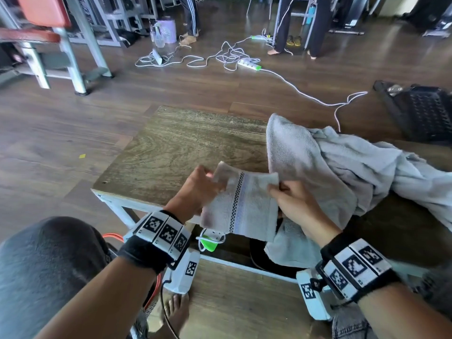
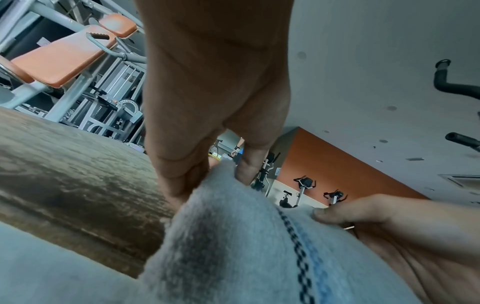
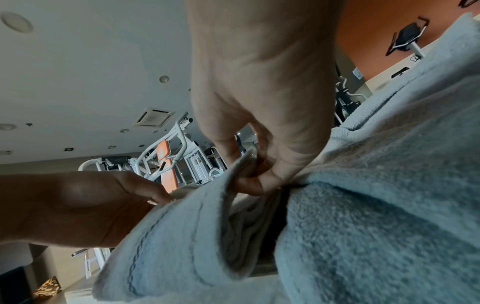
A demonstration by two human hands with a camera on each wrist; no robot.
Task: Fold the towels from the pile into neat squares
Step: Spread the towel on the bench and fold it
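Note:
A small pale grey towel [image 1: 241,206] with a black checked stripe and a blue band hangs folded over the near edge of the wooden table [image 1: 176,145]. My left hand [image 1: 198,187] pinches its far left corner, and the left wrist view shows those fingers [image 2: 182,185] closed on the towel [image 2: 233,246]. My right hand [image 1: 291,199] pinches the far right corner; the right wrist view shows this hand's fingers [image 3: 249,183] curled into the towel's [image 3: 182,236] edge. A heap of grey towels [image 1: 342,167] lies on the table's right side.
White cables and power strips [image 1: 249,64] trail over the wooden floor beyond the table. A black basket [image 1: 425,111] sits at the far right. Gym equipment with orange pads [image 1: 44,11] stands at the far left. A person's legs [image 1: 283,25] stand at the back.

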